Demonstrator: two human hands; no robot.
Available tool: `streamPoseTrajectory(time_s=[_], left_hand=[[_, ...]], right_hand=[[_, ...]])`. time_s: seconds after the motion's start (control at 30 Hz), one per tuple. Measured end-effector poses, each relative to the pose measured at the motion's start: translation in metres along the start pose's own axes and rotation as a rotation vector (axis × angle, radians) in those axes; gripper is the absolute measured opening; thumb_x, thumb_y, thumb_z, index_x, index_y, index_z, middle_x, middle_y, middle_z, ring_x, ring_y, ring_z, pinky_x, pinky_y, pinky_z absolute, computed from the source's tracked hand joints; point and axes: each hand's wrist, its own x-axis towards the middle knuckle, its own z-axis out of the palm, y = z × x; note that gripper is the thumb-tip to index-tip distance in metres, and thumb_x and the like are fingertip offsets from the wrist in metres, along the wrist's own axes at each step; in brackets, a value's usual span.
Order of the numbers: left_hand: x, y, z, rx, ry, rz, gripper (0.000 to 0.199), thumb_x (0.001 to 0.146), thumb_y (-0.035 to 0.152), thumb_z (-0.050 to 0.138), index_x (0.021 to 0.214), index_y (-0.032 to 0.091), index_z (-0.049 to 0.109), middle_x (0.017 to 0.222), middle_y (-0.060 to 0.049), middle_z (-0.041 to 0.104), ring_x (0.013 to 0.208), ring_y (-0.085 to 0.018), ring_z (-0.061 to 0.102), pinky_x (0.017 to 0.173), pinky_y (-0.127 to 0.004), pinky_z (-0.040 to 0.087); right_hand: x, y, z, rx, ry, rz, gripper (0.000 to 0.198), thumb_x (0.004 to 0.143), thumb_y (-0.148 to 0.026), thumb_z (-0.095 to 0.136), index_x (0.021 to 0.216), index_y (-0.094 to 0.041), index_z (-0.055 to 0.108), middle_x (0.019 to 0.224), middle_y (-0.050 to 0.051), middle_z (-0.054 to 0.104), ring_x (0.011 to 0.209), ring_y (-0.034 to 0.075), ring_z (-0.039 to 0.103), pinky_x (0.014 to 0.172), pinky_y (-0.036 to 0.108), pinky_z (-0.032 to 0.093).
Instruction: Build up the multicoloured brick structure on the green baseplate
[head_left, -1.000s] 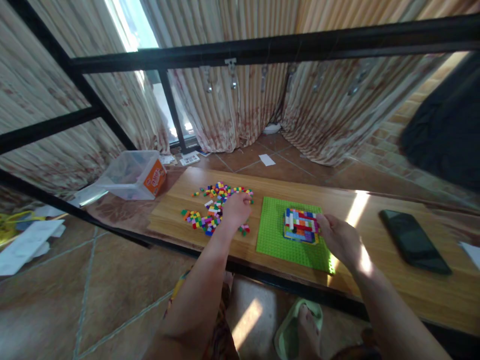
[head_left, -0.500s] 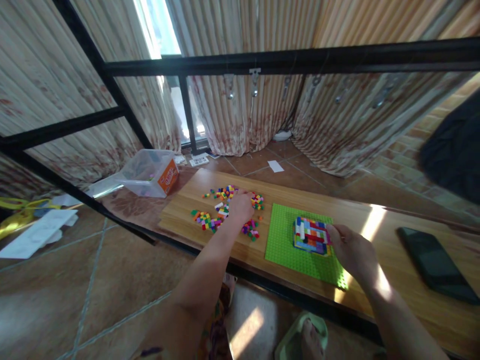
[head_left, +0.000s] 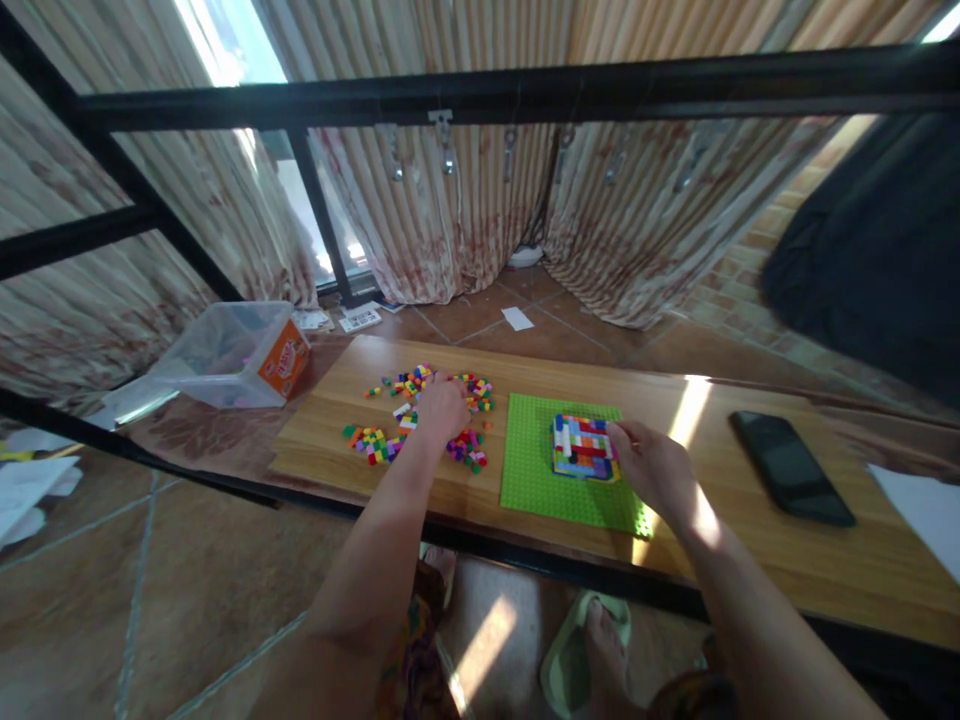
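My left hand (head_left: pixel 442 408) reaches down into a spread of small colourful toy bricks (head_left: pixel 379 443) on the wooden table. Its fingers are curled, and whatever lies between the tips is hidden. A flat build of toy bricks (head_left: pixel 583 447), with red, white, blue and orange rows, sits on the green baseplate (head_left: pixel 529 480). At the build's right edge my right hand (head_left: pixel 656 465) is closed, thumb and finger pinched against it beside a pink brick.
A black phone (head_left: pixel 791 468) lies to the right on the wooden table (head_left: pixel 697 440), near white paper (head_left: pixel 915 510). Left of the table stands a clear plastic box (head_left: pixel 225 350) with an orange label. A black metal bar (head_left: pixel 525 95) crosses beyond the table, before curtains.
The view has shifted, so the table appears farther left and more of its right end shows. Both hands stay about where they were, at the loose bricks and the build.
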Motion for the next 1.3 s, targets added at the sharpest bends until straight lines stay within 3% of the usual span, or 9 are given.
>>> streamPoseTrajectory(time_s=[0.17,0.33,0.43,0.53,0.6,0.8,0.97,1.13,1.3], left_hand=[[0.001,-0.002,-0.003,0.056,-0.036,0.009,0.024,0.085,0.009,0.050,0.092,0.009,0.072,0.103,-0.018,0.067,0.112,-0.028,0.059,0.101,-0.036,0.043],[0.001,0.004,-0.013,-0.028,0.039,-0.056,0.024,0.090,0.014,0.046,0.095,0.011,0.069,0.102,-0.017,0.069,0.106,-0.027,0.061,0.093,-0.037,0.046],[-0.007,0.023,-0.017,-0.229,0.046,-0.030,0.022,0.093,0.020,0.046,0.094,0.014,0.067,0.094,-0.011,0.071,0.091,-0.023,0.065,0.082,-0.033,0.048],[-0.022,0.053,-0.010,-0.443,-0.028,0.083,0.020,0.092,0.020,0.048,0.089,0.016,0.067,0.087,-0.007,0.072,0.081,-0.018,0.065,0.075,-0.029,0.047],[-0.031,0.073,-0.003,-0.507,-0.060,0.075,0.018,0.091,0.020,0.051,0.084,0.015,0.067,0.082,-0.006,0.072,0.076,-0.017,0.064,0.073,-0.028,0.047],[-0.039,0.105,0.011,-0.613,-0.095,-0.028,0.015,0.086,0.017,0.055,0.077,0.016,0.067,0.079,-0.007,0.072,0.075,-0.017,0.065,0.074,-0.029,0.048],[-0.040,0.110,0.017,-0.762,-0.121,-0.083,0.009,0.082,0.018,0.061,0.073,0.016,0.063,0.070,-0.004,0.070,0.070,-0.016,0.066,0.069,-0.028,0.049],[-0.040,0.116,0.023,-1.120,-0.242,-0.250,0.012,0.083,0.018,0.062,0.072,0.016,0.060,0.055,0.001,0.062,0.049,-0.011,0.058,0.050,-0.021,0.044],[-0.037,0.118,0.021,-1.281,-0.298,-0.356,0.015,0.084,0.010,0.060,0.069,0.014,0.059,0.052,0.002,0.061,0.046,-0.008,0.056,0.046,-0.018,0.042]], right_hand=[[-0.001,-0.002,-0.002,0.037,-0.003,0.003,0.042,0.096,-0.044,0.036,0.096,-0.021,0.071,0.086,0.009,0.075,0.082,0.025,0.070,0.067,0.031,0.043],[-0.001,-0.002,-0.002,0.064,0.032,0.007,0.039,0.096,-0.043,0.039,0.095,-0.021,0.071,0.084,0.008,0.075,0.079,0.023,0.069,0.066,0.030,0.044],[-0.001,-0.001,-0.002,0.064,0.037,0.004,0.037,0.096,-0.040,0.041,0.097,-0.021,0.072,0.088,0.008,0.076,0.081,0.022,0.070,0.068,0.030,0.046],[0.000,-0.002,-0.002,0.036,0.032,0.012,0.034,0.095,-0.036,0.044,0.102,-0.020,0.073,0.093,0.008,0.076,0.085,0.023,0.071,0.070,0.030,0.046],[0.000,-0.003,-0.002,0.014,0.022,0.005,0.033,0.096,-0.036,0.044,0.102,-0.020,0.073,0.093,0.008,0.077,0.085,0.023,0.071,0.071,0.029,0.046],[-0.002,-0.003,-0.003,0.002,0.036,-0.003,0.032,0.095,-0.035,0.046,0.105,-0.020,0.073,0.094,0.008,0.077,0.086,0.022,0.071,0.072,0.028,0.048],[-0.003,-0.001,-0.004,0.027,0.021,-0.022,0.031,0.094,-0.035,0.048,0.103,-0.019,0.074,0.095,0.008,0.077,0.087,0.022,0.071,0.073,0.028,0.049],[-0.003,-0.001,-0.005,0.051,0.005,-0.024,0.032,0.095,-0.033,0.047,0.103,-0.019,0.074,0.095,0.008,0.077,0.088,0.023,0.071,0.073,0.030,0.049],[-0.005,-0.001,-0.006,0.032,0.012,-0.029,0.030,0.095,-0.033,0.048,0.102,-0.019,0.074,0.094,0.007,0.077,0.087,0.021,0.071,0.073,0.028,0.049]])
